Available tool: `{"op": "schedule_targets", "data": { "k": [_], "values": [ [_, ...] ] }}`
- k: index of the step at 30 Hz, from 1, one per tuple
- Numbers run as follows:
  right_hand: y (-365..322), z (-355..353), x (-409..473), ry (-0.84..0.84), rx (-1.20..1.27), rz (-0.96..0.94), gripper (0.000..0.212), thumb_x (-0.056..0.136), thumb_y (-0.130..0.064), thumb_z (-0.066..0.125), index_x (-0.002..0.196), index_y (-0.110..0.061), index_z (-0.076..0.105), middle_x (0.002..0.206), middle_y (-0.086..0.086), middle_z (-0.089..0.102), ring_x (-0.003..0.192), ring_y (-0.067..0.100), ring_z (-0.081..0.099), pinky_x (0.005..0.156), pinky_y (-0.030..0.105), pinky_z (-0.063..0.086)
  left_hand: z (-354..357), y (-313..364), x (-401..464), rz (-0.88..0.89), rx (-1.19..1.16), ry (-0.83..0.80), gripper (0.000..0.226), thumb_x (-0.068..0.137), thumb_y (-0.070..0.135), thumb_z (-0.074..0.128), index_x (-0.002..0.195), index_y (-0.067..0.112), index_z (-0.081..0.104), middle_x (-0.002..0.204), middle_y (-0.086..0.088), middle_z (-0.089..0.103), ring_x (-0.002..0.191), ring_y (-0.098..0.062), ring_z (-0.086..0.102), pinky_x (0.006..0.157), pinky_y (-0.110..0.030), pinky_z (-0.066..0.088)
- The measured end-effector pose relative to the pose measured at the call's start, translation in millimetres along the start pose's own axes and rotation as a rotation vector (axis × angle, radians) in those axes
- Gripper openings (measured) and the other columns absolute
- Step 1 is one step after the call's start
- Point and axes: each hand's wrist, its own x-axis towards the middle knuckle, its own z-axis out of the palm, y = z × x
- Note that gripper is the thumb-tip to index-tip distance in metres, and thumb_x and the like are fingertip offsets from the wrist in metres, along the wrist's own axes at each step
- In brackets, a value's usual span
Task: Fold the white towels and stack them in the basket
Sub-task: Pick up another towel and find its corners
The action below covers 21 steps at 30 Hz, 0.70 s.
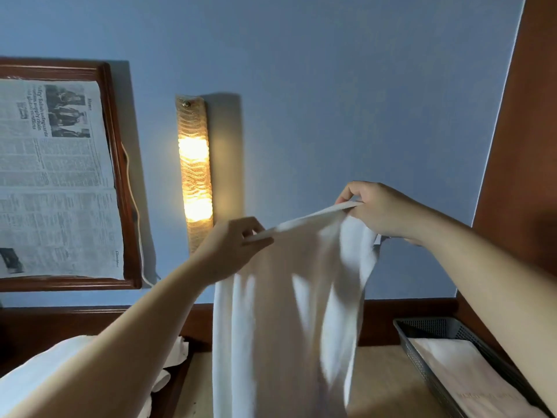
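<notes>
Between raised hands: white towel (280, 312) hangs, top edge pinched by fingers (256, 229).

The towel (280, 312) is showing plain white, shaded grey in its folds. The basket (422, 354) is showing dark grey mesh around a white folded towel (461, 375). The wall (331, 86) is looking blue, the lamp (194, 176) is glowing amber with a wavy pattern, and the frame (120, 164) is showing reddish-brown around black-and-white newsprint (54, 182).
</notes>
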Motion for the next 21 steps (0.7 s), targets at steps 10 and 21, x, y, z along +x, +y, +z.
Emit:
{"op": "schedule_targets", "data": {
  "k": [10,21],
  "values": [
    [45,2,17,-0.004,-0.288,0.037,0.013,0.095,-0.025,0.067,0.097,-0.038,0.067,0.091,0.000,0.066,0.068,0.012,0.057,0.056,0.027,0.042,23,-47,-40,-0.194,-0.188,0.074,0.014,0.093,0.043,0.075,0.086,0.031,0.072,0.072,-0.002,0.068,0.061,-0.010,0.058,0.062,-0.032,0.045],
    [-27,38,30,-0.128,-0.214,-0.199,0.020,0.102,-0.035,0.062,0.089,-0.022,0.072,0.077,0.000,0.068,0.063,0.011,0.065,0.047,0.029,0.053,-3,52,26,0.060,-0.048,0.077,0.022,0.086,0.050,0.079,0.081,0.030,0.072,0.059,0.006,0.059,0.054,-0.005,0.050,0.048,-0.019,0.032]
  ]
}}
